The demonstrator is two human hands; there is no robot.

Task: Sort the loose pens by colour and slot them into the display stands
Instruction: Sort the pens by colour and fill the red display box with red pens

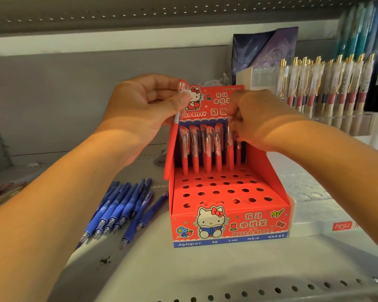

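A red display stand (pixel 227 227) sits on the shelf (pixel 227 271), its back row holding upright red pens (pixel 208 149) and the holes in front unfilled. The left hand (pixel 144 101) pinches one red pen (pixel 176 117) between thumb and fingers, held just off the stand's left edge. The right hand (pixel 255 118) pinches another red pen (pixel 229 149) at the right end of that back row. Loose blue pens (pixel 118 210) lie on the shelf, left of the stand.
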